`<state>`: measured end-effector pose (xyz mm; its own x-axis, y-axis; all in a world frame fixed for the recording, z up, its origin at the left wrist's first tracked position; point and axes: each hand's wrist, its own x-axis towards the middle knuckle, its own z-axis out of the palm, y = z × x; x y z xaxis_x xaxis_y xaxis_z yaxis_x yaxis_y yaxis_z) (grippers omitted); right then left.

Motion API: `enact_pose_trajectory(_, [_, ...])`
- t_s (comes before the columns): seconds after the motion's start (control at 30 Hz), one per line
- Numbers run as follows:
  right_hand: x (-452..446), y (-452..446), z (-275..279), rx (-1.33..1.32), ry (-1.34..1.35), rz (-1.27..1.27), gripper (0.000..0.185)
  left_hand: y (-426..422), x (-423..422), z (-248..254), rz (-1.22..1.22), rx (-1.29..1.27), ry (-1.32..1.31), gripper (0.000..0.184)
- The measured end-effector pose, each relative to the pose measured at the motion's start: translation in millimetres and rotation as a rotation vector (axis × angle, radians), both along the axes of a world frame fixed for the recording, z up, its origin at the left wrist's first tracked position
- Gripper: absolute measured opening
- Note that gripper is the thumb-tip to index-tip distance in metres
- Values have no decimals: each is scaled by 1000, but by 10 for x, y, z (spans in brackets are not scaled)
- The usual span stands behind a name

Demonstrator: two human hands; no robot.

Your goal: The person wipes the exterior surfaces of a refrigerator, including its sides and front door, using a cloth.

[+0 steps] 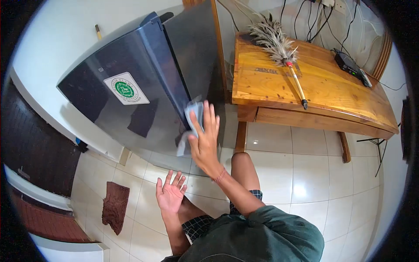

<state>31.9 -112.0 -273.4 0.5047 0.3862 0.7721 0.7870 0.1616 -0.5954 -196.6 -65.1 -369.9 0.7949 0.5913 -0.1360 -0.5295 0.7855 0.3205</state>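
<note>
A dark, glossy refrigerator (pixel 170 65) with a round green and white sticker (pixel 126 88) on its door stands ahead of me on the left. My right hand (pixel 204 137) presses a light blue-grey cloth (pixel 194 120) against the edge between the door and the side panel. Its fingers are stretched out over the cloth, whose lower end hangs down by the thumb. My left hand (pixel 171 194) is raised below the refrigerator, palm up with the fingers spread, touching nothing.
On the wooden table (pixel 314 83) at the right lie a feather duster (pixel 279 46) and a black electronic box (pixel 349 65). Cables hang along the wall behind. A brown mat (pixel 115 205) lies on the tiled floor at the left, near a dark door (pixel 37 139).
</note>
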Motion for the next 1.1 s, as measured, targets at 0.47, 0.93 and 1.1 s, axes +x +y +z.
enact_pose_trajectory(0.47, [263, 120, 804, 114, -127, -67, 51, -85, -62, 49, 35, 10, 53, 51])
enact_pose_trajectory(0.93, [69, 381, 561, 250, -282, 18, 95, 191, -175, 85, 6, 139, 172, 48])
enact_pose_trajectory(1.1, [200, 350, 1457, 272, -405, 59, 91, 818, -145, 776, 54, 406, 245, 48])
